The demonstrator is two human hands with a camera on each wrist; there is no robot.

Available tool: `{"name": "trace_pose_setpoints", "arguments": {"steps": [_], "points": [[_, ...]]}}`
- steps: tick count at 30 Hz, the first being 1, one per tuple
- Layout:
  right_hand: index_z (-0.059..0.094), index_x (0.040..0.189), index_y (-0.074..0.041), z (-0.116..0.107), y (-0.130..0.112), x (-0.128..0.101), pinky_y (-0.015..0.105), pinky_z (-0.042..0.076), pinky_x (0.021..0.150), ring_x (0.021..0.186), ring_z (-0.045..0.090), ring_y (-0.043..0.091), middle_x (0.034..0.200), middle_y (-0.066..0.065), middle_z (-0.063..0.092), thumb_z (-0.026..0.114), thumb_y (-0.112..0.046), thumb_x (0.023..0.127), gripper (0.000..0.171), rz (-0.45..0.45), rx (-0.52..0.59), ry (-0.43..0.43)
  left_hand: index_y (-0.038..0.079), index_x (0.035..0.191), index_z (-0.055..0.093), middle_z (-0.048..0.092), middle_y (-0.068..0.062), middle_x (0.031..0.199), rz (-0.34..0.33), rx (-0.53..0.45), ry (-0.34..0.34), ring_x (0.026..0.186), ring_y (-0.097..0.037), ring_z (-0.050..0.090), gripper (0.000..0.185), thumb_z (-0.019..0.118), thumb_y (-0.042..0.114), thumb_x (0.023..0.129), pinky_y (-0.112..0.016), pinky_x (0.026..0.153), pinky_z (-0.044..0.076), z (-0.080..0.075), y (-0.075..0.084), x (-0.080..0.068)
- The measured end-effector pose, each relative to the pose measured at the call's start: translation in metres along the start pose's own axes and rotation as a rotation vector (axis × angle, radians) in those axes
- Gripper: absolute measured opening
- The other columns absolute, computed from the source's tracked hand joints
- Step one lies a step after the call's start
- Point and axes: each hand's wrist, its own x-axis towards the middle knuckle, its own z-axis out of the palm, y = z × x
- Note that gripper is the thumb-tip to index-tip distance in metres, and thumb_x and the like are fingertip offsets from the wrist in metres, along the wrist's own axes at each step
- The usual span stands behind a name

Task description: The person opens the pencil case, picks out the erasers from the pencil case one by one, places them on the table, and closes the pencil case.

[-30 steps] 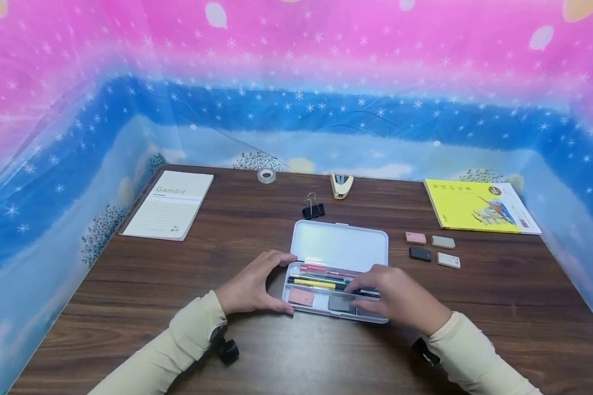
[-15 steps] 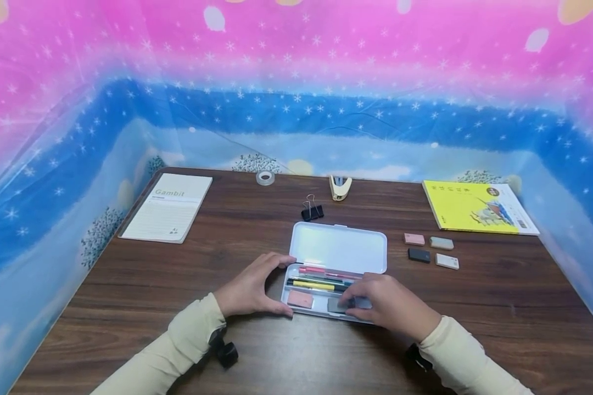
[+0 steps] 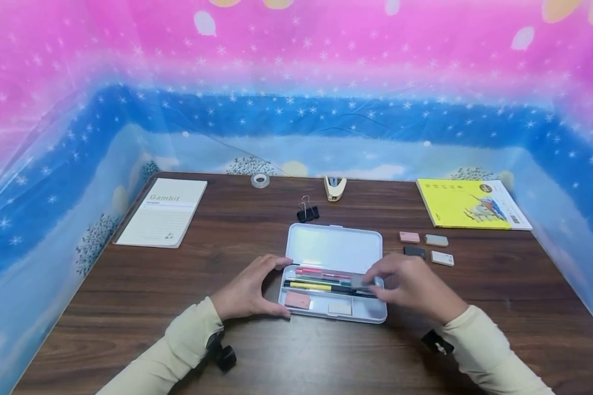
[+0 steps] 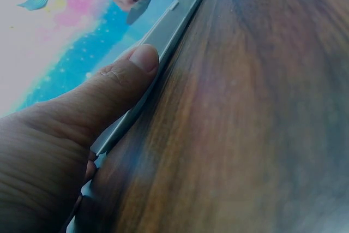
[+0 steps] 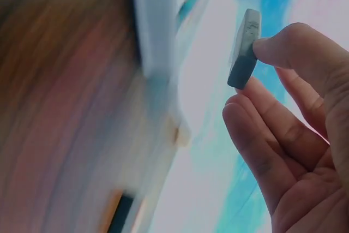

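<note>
A white pencil case (image 3: 333, 245) lies with its lid raised in front of me. My left hand (image 3: 242, 288) grips its left end, thumb along the front side and fingers at the back; the thumb (image 4: 144, 58) shows against the case wall in the left wrist view. Over the case's right part, my right hand (image 3: 417, 285) pinches a grey eraser (image 5: 244, 50) between thumb and fingers. Several pens and pencils (image 3: 311, 286) fill the long rear compartment. In the front compartments sit a pink eraser (image 3: 297, 300) and a whitish eraser (image 3: 340, 309).
Right of the case lie pink (image 3: 409, 237), pale grey (image 3: 436, 240), black (image 3: 413, 252) and white (image 3: 442, 258) erasers. Behind stand a binder clip (image 3: 307, 213), stapler (image 3: 335, 189) and tape roll (image 3: 259, 180). A notebook (image 3: 163, 214) and yellow book (image 3: 466, 204) lie at the sides.
My right hand has taken the grey eraser out of the front compartment and lifted it back and right, revealing a whitish eraser there. The left hand stays on the case.
</note>
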Motion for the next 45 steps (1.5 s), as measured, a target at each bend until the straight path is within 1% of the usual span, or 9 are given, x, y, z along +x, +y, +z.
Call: {"name": "trace_pose_setpoints", "arguments": {"steps": [5, 11, 16, 27, 30, 33, 38, 41, 45], "points": [[0.081, 0.097, -0.023, -0.023, 0.045, -0.016, 0.035, 0.063, 0.079, 0.089, 0.07, 0.008, 0.096, -0.014, 0.075, 0.087, -0.002, 0.084, 0.025, 0.138, -0.082, 0.056, 0.015, 0.155, 0.047, 0.052, -0.007, 0.148, 0.007, 0.002, 0.018, 0.134, -0.025, 0.049, 0.1, 0.096, 0.048, 0.074, -0.055, 0.115, 0.043, 0.0, -0.002, -0.001], [0.082, 0.097, -0.02, -0.034, 0.082, -0.035, 0.038, 0.061, 0.075, 0.089, 0.069, 0.013, 0.097, -0.007, 0.076, 0.085, -0.004, 0.086, 0.02, 0.249, -0.182, 0.016, 0.015, 0.155, 0.047, 0.052, -0.008, 0.149, 0.015, 0.004, 0.017, 0.136, -0.026, 0.049, 0.102, 0.096, 0.05, 0.073, -0.054, 0.116, 0.042, 0.001, -0.003, 0.001], [0.082, 0.098, -0.018, -0.038, 0.092, -0.041, 0.04, 0.06, 0.075, 0.089, 0.069, 0.015, 0.099, -0.003, 0.077, 0.085, -0.002, 0.086, 0.02, 0.278, -0.186, -0.011, 0.016, 0.155, 0.047, 0.051, -0.008, 0.15, 0.008, 0.0, 0.011, 0.137, -0.027, 0.049, 0.102, 0.096, 0.051, 0.073, -0.055, 0.116, 0.041, 0.001, -0.003, 0.002], [0.082, 0.105, -0.012, -0.039, 0.094, -0.038, 0.047, 0.061, 0.078, 0.09, 0.068, 0.02, 0.102, 0.006, 0.077, 0.083, 0.0, 0.089, 0.021, 0.355, -0.163, -0.06, 0.016, 0.156, 0.046, 0.051, -0.007, 0.151, 0.001, -0.004, 0.005, 0.137, -0.026, 0.048, 0.101, 0.095, 0.05, 0.075, -0.055, 0.116, 0.041, 0.001, -0.003, 0.002], [0.082, 0.106, -0.012, -0.039, 0.088, -0.037, 0.048, 0.061, 0.079, 0.09, 0.068, 0.021, 0.104, 0.007, 0.077, 0.084, -0.001, 0.088, 0.021, 0.373, -0.169, -0.051, 0.016, 0.156, 0.046, 0.051, -0.007, 0.151, 0.001, -0.005, -0.003, 0.137, -0.026, 0.048, 0.1, 0.095, 0.05, 0.075, -0.055, 0.116, 0.041, 0.001, -0.003, 0.002], [0.082, 0.108, -0.011, -0.038, 0.071, -0.031, 0.048, 0.061, 0.08, 0.091, 0.068, 0.022, 0.105, 0.007, 0.077, 0.084, -0.001, 0.088, 0.022, 0.348, -0.166, -0.004, 0.016, 0.156, 0.046, 0.051, -0.007, 0.15, 0.007, -0.002, -0.009, 0.136, -0.024, 0.048, 0.1, 0.095, 0.05, 0.075, -0.054, 0.116, 0.042, 0.001, -0.003, 0.003], [0.083, 0.107, -0.012, -0.023, 0.028, -0.008, 0.041, 0.062, 0.078, 0.089, 0.071, 0.016, 0.101, -0.001, 0.079, 0.084, 0.001, 0.087, 0.023, 0.177, -0.135, 0.044, 0.015, 0.155, 0.046, 0.05, -0.007, 0.149, 0.01, -0.004, -0.011, 0.135, -0.024, 0.048, 0.1, 0.095, 0.05, 0.075, -0.054, 0.116, 0.042, 0.002, -0.003, 0.002], [0.082, 0.107, -0.012, -0.005, 0.001, 0.008, 0.036, 0.063, 0.077, 0.089, 0.073, 0.014, 0.101, -0.002, 0.079, 0.084, 0.0, 0.088, 0.023, 0.058, -0.103, 0.018, 0.016, 0.156, 0.046, 0.05, -0.006, 0.149, 0.008, -0.007, -0.011, 0.135, -0.024, 0.048, 0.1, 0.094, 0.051, 0.075, -0.054, 0.116, 0.042, 0.002, -0.003, 0.001], [0.082, 0.111, -0.012, 0.026, -0.038, 0.033, 0.033, 0.062, 0.082, 0.094, 0.072, 0.013, 0.104, -0.002, 0.079, 0.083, -0.009, 0.092, 0.019, -0.078, -0.061, -0.125, 0.016, 0.156, 0.045, 0.051, -0.006, 0.149, 0.003, -0.012, -0.008, 0.135, -0.024, 0.048, 0.1, 0.094, 0.05, 0.075, -0.054, 0.116, 0.042, 0.001, -0.004, 0.001]]}}
